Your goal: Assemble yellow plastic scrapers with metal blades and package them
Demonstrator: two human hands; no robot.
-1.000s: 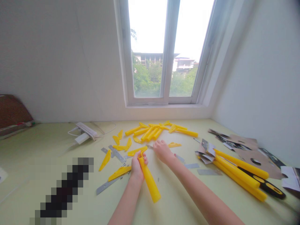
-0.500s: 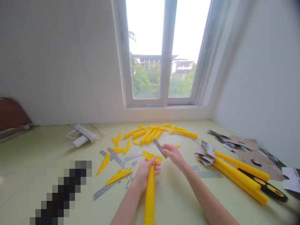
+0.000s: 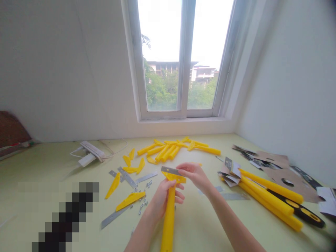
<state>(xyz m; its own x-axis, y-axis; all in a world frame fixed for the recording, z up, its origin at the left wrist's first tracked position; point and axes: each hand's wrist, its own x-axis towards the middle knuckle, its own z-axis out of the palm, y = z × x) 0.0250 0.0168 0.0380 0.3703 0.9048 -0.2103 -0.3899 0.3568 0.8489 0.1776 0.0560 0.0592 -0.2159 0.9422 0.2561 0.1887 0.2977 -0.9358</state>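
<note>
My left hand (image 3: 163,196) is closed round the neck of a yellow scraper handle (image 3: 168,220), its wide head pointing away from me. Between the fingers of my right hand (image 3: 193,174) is a flat grey metal blade (image 3: 169,170) with holes, held against the far edge of the handle's head. My right fingertips cover the blade's right end. To the left lie loose yellow head plates (image 3: 130,200), more grey blades (image 3: 115,217) and several small nuts or screws (image 3: 143,201).
Yellow handles (image 3: 165,151) are piled below the window. At right lie longer yellow scrapers (image 3: 267,199) with card sleeves, a black-and-yellow tool (image 3: 307,213) and flattened cardboard (image 3: 275,171). A white power strip (image 3: 91,151) with cables sits at back left.
My right hand has brought the blade down and left from above the handle, turning it to lie along the head. My left hand keeps its hold on the handle.
</note>
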